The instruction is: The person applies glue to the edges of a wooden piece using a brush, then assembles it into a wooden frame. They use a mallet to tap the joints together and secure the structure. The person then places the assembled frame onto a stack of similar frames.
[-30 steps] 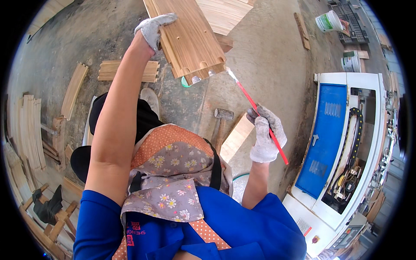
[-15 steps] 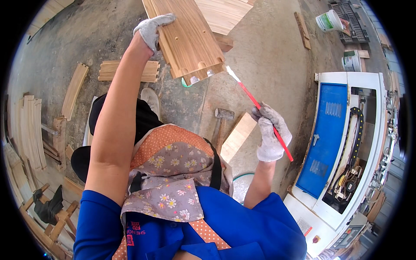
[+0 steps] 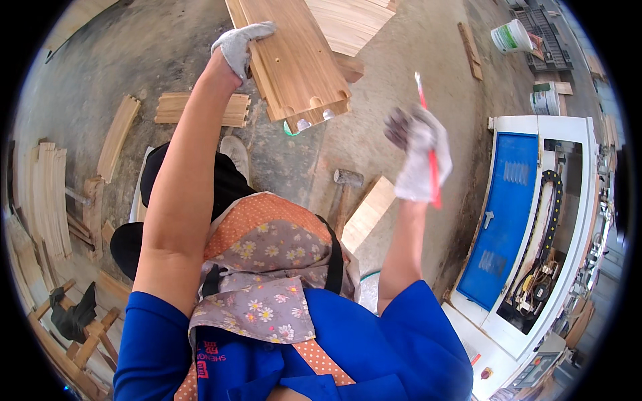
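My left hand [image 3: 237, 50], in a pale work glove, is closed on the left edge of a brown wooden board [image 3: 302, 63]. The board has rounded notches along its near end, where two white spots show in holes. My right hand [image 3: 420, 157], gloved and smeared by motion, holds a thin brush [image 3: 420, 87] with a red handle and a whitish tip. The brush points away from me, to the right of the board and apart from it. Under the board's near end a bit of a green rim [image 3: 290, 129] peeks out; the rest is hidden.
A hammer [image 3: 346, 179] stands beside a pale wood block [image 3: 369, 212] on the concrete floor. Further boards [image 3: 202, 109] lie at left, with stacked slats [image 3: 50, 200] beyond. On the right are a white-and-blue machine cabinet [image 3: 501, 214] and white buckets [image 3: 511, 37].
My right hand has moved away from me, and the brush has swung from the board's near end to an upright angle farther right. My left hand keeps its hold on the board.
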The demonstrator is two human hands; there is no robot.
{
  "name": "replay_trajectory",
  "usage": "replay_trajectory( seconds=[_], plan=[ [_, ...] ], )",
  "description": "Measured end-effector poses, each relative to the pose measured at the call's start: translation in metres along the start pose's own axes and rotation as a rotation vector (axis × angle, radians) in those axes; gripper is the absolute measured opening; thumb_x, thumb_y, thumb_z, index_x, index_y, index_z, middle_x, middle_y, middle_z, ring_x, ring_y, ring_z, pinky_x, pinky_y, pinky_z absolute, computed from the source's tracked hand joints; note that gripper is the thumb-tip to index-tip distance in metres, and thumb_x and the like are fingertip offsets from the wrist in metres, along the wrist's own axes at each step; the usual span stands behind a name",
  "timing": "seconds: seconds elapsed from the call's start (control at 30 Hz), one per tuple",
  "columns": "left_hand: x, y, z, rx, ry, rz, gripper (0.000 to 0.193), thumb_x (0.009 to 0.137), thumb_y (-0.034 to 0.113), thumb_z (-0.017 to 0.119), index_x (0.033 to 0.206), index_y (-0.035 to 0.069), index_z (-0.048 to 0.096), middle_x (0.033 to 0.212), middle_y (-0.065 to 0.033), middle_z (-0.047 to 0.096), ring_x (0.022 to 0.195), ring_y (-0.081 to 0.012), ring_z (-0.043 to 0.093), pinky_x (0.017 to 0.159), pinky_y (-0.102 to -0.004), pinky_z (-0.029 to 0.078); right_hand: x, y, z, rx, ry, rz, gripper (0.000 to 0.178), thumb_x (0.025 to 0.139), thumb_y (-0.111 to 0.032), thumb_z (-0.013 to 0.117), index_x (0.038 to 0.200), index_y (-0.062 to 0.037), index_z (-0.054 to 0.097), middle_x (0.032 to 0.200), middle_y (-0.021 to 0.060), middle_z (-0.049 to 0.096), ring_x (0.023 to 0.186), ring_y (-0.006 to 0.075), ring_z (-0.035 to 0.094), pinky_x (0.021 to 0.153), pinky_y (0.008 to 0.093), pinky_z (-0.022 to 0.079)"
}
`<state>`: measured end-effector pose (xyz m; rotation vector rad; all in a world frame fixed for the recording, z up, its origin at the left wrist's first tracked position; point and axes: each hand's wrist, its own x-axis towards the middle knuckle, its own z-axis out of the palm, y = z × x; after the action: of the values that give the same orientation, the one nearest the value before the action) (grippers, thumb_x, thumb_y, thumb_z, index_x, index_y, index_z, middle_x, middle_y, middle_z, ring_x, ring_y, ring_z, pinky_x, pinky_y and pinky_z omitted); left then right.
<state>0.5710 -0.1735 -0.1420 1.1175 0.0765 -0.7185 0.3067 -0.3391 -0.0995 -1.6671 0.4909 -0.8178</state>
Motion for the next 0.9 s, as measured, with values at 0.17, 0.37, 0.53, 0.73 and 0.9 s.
replay_trajectory(
  seconds=[0.17,0.37,0.53,0.73,0.9],
  plan=[
    [-0.005,0.002,-0.002,0.016,-0.015,0.024,0.038,0.076,0.015,0.071,0.109,0.001,0.058,0.097,-0.0110,0.065,0.081,-0.0213,0.067,0.071,-0.0375,0.058,0.027,0.004,0.053,-0.407,-0.207,-0.036,0.020,0.079,-0.010,0.069,0.096,-0.0039,0.063,0.088,0.0104,0.067,0.075,0.0179,0.064,0.071,0.0286,0.051],
    [0.007,0.008,-0.011,-0.036,-0.015,0.071,0.036,0.076,0.018,0.070,0.106,0.002,0.060,0.096,-0.0112,0.065,0.084,-0.0222,0.066,0.070,-0.0362,0.058,0.039,0.005,0.077,-0.502,-0.287,-0.044,0.015,0.076,-0.007,0.068,0.089,-0.0065,0.061,0.079,0.0112,0.065,0.072,0.0237,0.064,0.066,0.0325,0.051],
    [0.021,0.008,-0.022,-0.302,-0.099,0.074,0.032,0.084,0.021,0.062,0.112,0.006,0.058,0.103,-0.0080,0.065,0.093,-0.0226,0.063,0.082,-0.0397,0.053,0.059,0.007,0.096,-0.599,-0.198,-0.118,0.012,0.075,-0.006,0.066,0.086,-0.0065,0.060,0.075,0.0119,0.064,0.069,0.0278,0.063,0.064,0.0338,0.050],
    [0.012,0.002,-0.020,-0.413,-0.246,-0.005,0.034,0.088,0.027,0.056,0.117,0.008,0.057,0.111,-0.0076,0.063,0.099,-0.0233,0.061,0.086,-0.0411,0.051,0.056,0.000,0.095,-0.569,-0.234,-0.067,0.010,0.075,-0.005,0.065,0.083,-0.0060,0.060,0.073,0.0125,0.064,0.065,0.0279,0.062,0.063,0.0345,0.050],
    [0.022,-0.005,-0.028,-0.325,-0.143,0.067,0.031,0.088,0.023,0.056,0.114,0.006,0.059,0.111,-0.0075,0.063,0.100,-0.0225,0.062,0.085,-0.0401,0.052,0.032,-0.005,0.078,-0.650,-0.204,-0.123,0.014,0.074,-0.004,0.068,0.085,-0.0060,0.060,0.072,0.0125,0.064,0.065,0.0268,0.063,0.064,0.0328,0.051]
  ],
)
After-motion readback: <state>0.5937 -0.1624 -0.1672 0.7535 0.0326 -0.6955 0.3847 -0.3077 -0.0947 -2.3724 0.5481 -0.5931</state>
